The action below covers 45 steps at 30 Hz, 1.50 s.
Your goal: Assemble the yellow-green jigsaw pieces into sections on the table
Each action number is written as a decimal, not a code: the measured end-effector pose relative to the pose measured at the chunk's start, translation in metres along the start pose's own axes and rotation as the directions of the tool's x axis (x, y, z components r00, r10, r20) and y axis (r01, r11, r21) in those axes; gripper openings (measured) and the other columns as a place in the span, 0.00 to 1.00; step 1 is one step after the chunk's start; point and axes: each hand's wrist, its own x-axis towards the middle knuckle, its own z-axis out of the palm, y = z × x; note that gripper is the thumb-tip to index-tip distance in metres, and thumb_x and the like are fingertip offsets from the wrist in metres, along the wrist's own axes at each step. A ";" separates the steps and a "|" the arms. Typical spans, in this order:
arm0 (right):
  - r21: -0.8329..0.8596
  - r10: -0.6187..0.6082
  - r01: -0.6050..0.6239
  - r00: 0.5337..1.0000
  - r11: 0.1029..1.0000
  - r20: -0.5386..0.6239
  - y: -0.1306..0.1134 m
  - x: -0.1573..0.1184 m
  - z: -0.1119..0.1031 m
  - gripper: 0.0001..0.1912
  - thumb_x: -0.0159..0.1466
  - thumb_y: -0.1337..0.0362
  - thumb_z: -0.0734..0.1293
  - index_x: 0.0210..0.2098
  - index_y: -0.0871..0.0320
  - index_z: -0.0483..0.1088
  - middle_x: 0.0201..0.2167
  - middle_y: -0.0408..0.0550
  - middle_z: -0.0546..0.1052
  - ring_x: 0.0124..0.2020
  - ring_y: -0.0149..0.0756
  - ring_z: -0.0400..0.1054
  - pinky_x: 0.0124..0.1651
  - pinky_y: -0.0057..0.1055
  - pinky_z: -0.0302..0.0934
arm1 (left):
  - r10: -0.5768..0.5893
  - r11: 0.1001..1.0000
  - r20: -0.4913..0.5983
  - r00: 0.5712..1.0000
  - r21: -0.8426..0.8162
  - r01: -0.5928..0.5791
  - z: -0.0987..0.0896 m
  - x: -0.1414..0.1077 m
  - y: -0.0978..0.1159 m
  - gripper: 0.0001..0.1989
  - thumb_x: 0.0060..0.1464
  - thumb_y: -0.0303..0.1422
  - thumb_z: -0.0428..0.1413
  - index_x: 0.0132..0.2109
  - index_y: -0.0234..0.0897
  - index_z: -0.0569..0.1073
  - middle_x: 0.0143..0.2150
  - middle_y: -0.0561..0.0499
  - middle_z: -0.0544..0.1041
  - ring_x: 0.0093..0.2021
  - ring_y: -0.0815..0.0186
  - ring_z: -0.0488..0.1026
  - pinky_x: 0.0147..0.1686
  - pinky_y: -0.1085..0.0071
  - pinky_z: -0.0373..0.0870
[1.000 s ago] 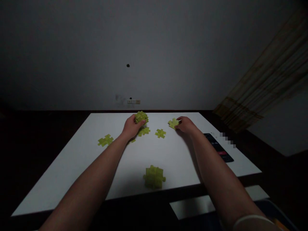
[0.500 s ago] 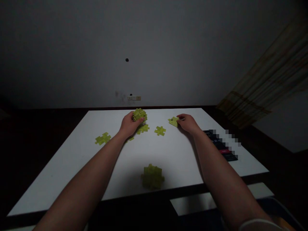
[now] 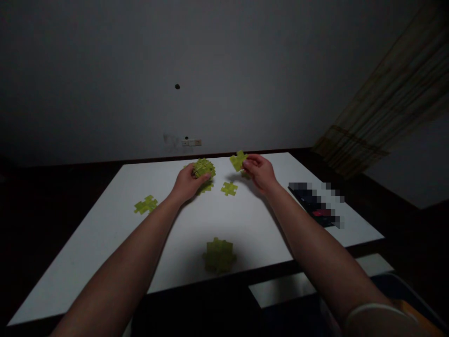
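My left hand (image 3: 186, 183) is closed round a thick stack of yellow-green puzzle pieces (image 3: 204, 168) at the far middle of the white table. Pinched in my right hand (image 3: 260, 172) is one yellow-green puzzle piece (image 3: 239, 160), raised above the tabletop, with another piece partly visible below it. A loose puzzle piece (image 3: 229, 188) lies between my hands. More pieces lie under my left hand, partly hidden. Joined or overlapping pieces (image 3: 146, 204) rest to the left, and a group of pieces (image 3: 219, 255) sits in shadow near the front edge.
The white table (image 3: 91, 243) extends under both forearms. A dark, partly pixelated flat item (image 3: 308, 201) lies on its right side. Beyond the table stands a grey wall with sockets (image 3: 191, 142); a curtain (image 3: 372, 103) hangs at the right.
My right hand has moved up and left with a puzzle piece, which is now lifted nearer the stack. My left hand still holds the stack. The view has shifted slightly.
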 end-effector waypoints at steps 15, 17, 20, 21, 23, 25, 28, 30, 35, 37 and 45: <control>-0.611 -0.054 0.167 0.979 0.774 0.199 0.008 -0.011 0.006 0.23 0.79 0.41 0.67 0.47 0.52 0.86 0.50 0.56 0.91 0.55 0.51 0.85 0.64 0.47 0.78 | 0.068 0.996 -0.089 0.994 0.057 -0.063 -0.012 0.007 0.020 0.21 0.55 0.47 0.80 0.47 0.42 0.85 0.43 0.47 0.86 0.44 0.54 0.82 0.48 0.57 0.81; -0.806 -0.057 0.145 0.989 0.574 0.138 0.007 -0.007 -0.005 0.23 0.82 0.49 0.64 0.60 0.55 0.85 0.64 0.61 0.88 0.66 0.55 0.82 0.73 0.50 0.73 | 0.053 0.998 -0.345 0.937 -0.013 -0.061 -0.039 0.022 0.024 0.24 0.60 0.52 0.78 0.50 0.42 0.82 0.48 0.46 0.87 0.47 0.55 0.83 0.51 0.56 0.83; -0.956 0.071 0.137 0.984 0.261 0.161 0.010 -0.007 -0.012 0.29 0.85 0.51 0.63 0.75 0.63 0.77 0.76 0.72 0.79 0.79 0.62 0.72 0.82 0.53 0.62 | -0.026 0.998 -0.575 0.818 -0.065 -0.014 -0.087 0.035 0.018 0.27 0.64 0.59 0.73 0.52 0.43 0.79 0.50 0.47 0.87 0.50 0.56 0.83 0.53 0.53 0.85; -0.963 0.112 0.165 0.975 0.216 0.192 0.012 -0.010 -0.011 0.30 0.86 0.50 0.63 0.77 0.64 0.75 0.77 0.74 0.78 0.80 0.62 0.70 0.83 0.52 0.60 | -0.043 0.999 -0.597 0.801 -0.029 0.032 -0.102 0.034 0.013 0.26 0.61 0.58 0.74 0.49 0.44 0.79 0.48 0.46 0.87 0.50 0.54 0.84 0.52 0.53 0.85; -0.944 0.160 0.264 0.941 0.198 0.297 0.015 -0.017 -0.006 0.31 0.86 0.49 0.64 0.78 0.64 0.74 0.79 0.74 0.76 0.81 0.61 0.69 0.85 0.50 0.58 | -0.052 0.991 -0.613 0.788 0.068 0.118 -0.127 0.024 0.002 0.22 0.57 0.54 0.76 0.44 0.46 0.79 0.44 0.44 0.87 0.52 0.49 0.85 0.52 0.54 0.83; -0.904 0.187 0.379 0.891 0.197 0.414 0.018 -0.025 0.003 0.33 0.86 0.48 0.65 0.80 0.63 0.73 0.82 0.74 0.72 0.84 0.61 0.65 0.86 0.50 0.55 | -0.055 0.977 -0.616 0.785 0.130 0.170 -0.143 0.002 -0.008 0.18 0.55 0.49 0.75 0.41 0.46 0.79 0.42 0.43 0.86 0.51 0.48 0.86 0.51 0.56 0.82; -0.832 0.230 0.521 0.800 0.193 0.554 0.020 -0.034 0.014 0.40 0.85 0.44 0.67 0.85 0.64 0.67 0.87 0.76 0.64 0.88 0.64 0.59 0.89 0.53 0.52 | -0.078 0.969 -0.603 0.794 0.140 0.202 -0.150 -0.042 -0.017 0.19 0.54 0.50 0.74 0.41 0.45 0.79 0.41 0.44 0.86 0.46 0.51 0.86 0.46 0.59 0.81; -0.786 0.238 0.583 0.749 0.206 0.618 0.021 -0.036 0.020 0.43 0.83 0.43 0.70 0.86 0.64 0.66 0.88 0.76 0.63 0.89 0.64 0.58 0.89 0.53 0.51 | -0.100 0.978 -0.584 0.805 0.090 0.186 -0.141 -0.068 -0.018 0.23 0.55 0.54 0.74 0.43 0.45 0.78 0.41 0.44 0.87 0.45 0.52 0.85 0.45 0.59 0.82; -0.759 0.228 0.619 0.724 0.201 0.651 0.022 -0.034 0.027 0.35 0.86 0.49 0.66 0.83 0.64 0.72 0.86 0.74 0.67 0.87 0.62 0.62 0.89 0.52 0.54 | -0.135 0.983 -0.419 0.898 0.060 0.176 -0.087 -0.088 -0.014 0.25 0.53 0.56 0.75 0.45 0.44 0.80 0.44 0.45 0.88 0.48 0.50 0.85 0.50 0.56 0.82; -0.776 0.229 0.599 0.742 0.195 0.630 0.022 -0.031 0.025 0.32 0.86 0.51 0.65 0.82 0.60 0.73 0.86 0.69 0.69 0.87 0.59 0.64 0.88 0.53 0.56 | -0.136 0.983 -0.387 0.912 0.065 0.174 -0.060 -0.079 -0.013 0.23 0.53 0.53 0.76 0.43 0.44 0.81 0.43 0.46 0.88 0.47 0.49 0.85 0.51 0.56 0.82; -0.894 0.222 0.428 0.866 0.135 0.448 0.019 -0.009 -0.011 0.29 0.86 0.56 0.59 0.81 0.54 0.74 0.85 0.63 0.71 0.86 0.57 0.65 0.86 0.59 0.59 | -0.130 0.990 -0.314 0.940 0.013 0.141 0.041 -0.035 -0.010 0.18 0.57 0.45 0.78 0.42 0.46 0.79 0.45 0.44 0.87 0.53 0.43 0.84 0.63 0.47 0.79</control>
